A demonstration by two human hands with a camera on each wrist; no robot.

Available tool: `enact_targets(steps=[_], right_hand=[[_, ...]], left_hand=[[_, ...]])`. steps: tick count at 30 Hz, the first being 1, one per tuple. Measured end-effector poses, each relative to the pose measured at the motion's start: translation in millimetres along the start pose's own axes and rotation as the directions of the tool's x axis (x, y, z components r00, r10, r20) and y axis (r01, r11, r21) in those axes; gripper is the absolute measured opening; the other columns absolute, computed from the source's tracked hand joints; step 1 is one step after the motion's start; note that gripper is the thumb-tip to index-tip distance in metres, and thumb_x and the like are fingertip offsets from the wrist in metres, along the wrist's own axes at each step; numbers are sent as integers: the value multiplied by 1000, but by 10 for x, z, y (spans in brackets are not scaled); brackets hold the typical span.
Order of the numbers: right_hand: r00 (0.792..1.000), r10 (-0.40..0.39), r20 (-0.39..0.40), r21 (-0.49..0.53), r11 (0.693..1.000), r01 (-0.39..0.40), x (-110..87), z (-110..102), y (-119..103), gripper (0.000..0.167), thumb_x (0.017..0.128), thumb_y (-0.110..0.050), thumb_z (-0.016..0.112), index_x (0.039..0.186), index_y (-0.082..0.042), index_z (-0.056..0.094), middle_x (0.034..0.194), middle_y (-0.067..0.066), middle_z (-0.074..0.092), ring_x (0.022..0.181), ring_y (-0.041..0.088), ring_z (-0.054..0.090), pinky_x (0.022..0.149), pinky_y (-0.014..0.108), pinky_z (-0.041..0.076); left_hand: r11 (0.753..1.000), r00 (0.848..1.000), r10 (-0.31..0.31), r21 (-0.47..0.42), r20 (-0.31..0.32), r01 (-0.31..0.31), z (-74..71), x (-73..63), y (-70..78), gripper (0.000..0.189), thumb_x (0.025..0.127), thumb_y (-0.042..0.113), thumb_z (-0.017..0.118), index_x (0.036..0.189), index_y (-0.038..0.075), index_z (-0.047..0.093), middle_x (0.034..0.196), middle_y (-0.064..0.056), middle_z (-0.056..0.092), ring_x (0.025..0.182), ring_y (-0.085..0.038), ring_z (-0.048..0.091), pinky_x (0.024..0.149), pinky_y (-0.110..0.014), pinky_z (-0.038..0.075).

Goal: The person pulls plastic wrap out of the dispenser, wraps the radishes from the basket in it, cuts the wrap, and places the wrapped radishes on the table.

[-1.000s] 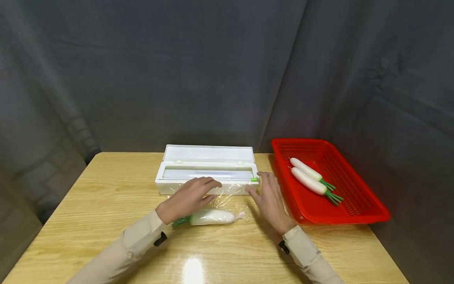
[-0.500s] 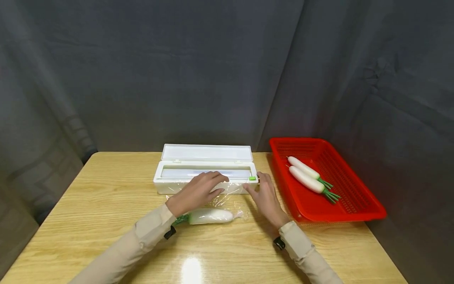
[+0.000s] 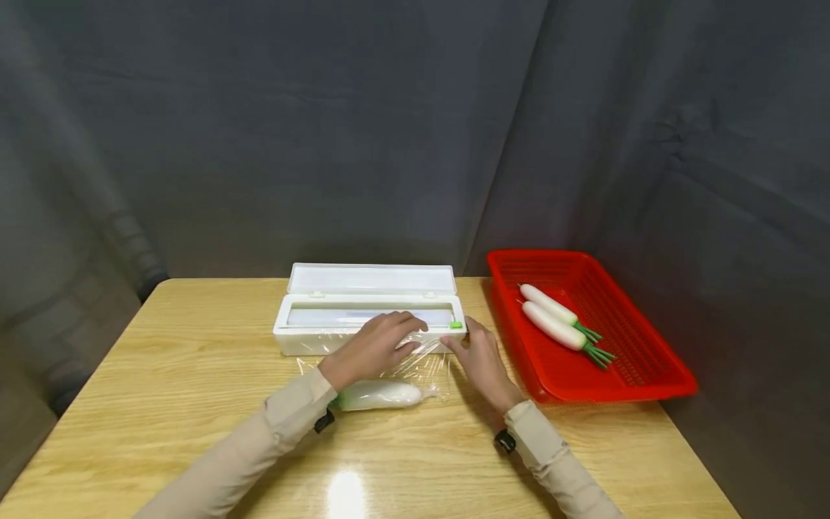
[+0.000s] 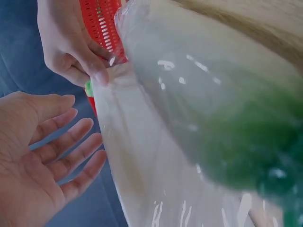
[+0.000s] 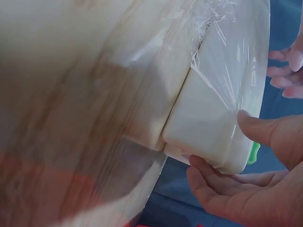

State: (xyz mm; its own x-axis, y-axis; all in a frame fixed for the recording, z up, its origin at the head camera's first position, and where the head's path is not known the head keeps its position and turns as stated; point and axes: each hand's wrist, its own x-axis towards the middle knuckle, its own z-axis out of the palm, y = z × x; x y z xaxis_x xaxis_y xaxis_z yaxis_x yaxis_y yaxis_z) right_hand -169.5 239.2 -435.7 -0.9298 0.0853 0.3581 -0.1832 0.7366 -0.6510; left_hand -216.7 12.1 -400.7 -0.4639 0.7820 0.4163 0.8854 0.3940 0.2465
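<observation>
A white cling film dispenser (image 3: 285, 344) stands with its lid (image 3: 372, 277) tipped back; a film roll shows inside. Clear cling film (image 3: 421, 367) runs from its front over a white radish (image 3: 382, 394) lying on the table, its green tops mostly behind my left wrist. My right hand (image 3: 483, 367) grips the dispenser's right end beside the green slider (image 3: 456, 325). In the right wrist view, the thumb (image 5: 258, 126) presses film against the front while fingers bend round the end. Above the dispenser's front edge, my left hand (image 3: 372, 351) hovers, fingers loosely bent, holding nothing (image 4: 52, 151).
At the right stands a red perforated basket (image 3: 648, 386) holding two white radishes (image 3: 556, 328) with green stems. A wooden table (image 3: 162, 404) carries everything. Grey curtain (image 3: 324, 144) hangs behind and at both sides.
My left hand has shifted right along the dispenser's front. The right hand keeps its place at the dispenser's end, and the film near it looks drawn into tighter creases.
</observation>
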Motion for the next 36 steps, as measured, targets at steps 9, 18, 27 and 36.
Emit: enact_targets(steps=[9,18,27,36], right_hand=[[1000,12,6,5,1000,-12,18,3,-4,31,92,-14,81,113,6,69,87,13,72,78,23,64,68,32,51],[1000,7,8,-16,1000,-7,8,-14,29,66,91,-15,82,148,2,53,85,15,74,75,24,67,68,36,53],[1000,-28,14,-3,1000,28,21,-43,60,60,89,-13,84,141,7,60,91,17,77,90,31,74,82,48,61],[998,-65,12,-23,998,65,39,-76,85,59,86,-10,85,137,8,63,88,14,78,82,26,74,74,41,61]], left_hand=[[1000,999,-20,20,-44,21,78,130,17,26,103,14,69,127,6,68,125,-10,72,110,-26,70,96,-42,57],[999,997,-20,33,-76,23,213,303,44,26,100,13,72,124,4,70,121,-11,74,108,-28,70,95,-41,57],[998,996,-65,22,-59,66,275,446,96,24,102,16,70,123,5,72,120,-11,74,104,-28,70,90,-41,58],[988,985,-151,28,-85,154,322,580,176,18,100,23,73,112,12,80,97,-5,77,86,-24,71,74,-42,60]])
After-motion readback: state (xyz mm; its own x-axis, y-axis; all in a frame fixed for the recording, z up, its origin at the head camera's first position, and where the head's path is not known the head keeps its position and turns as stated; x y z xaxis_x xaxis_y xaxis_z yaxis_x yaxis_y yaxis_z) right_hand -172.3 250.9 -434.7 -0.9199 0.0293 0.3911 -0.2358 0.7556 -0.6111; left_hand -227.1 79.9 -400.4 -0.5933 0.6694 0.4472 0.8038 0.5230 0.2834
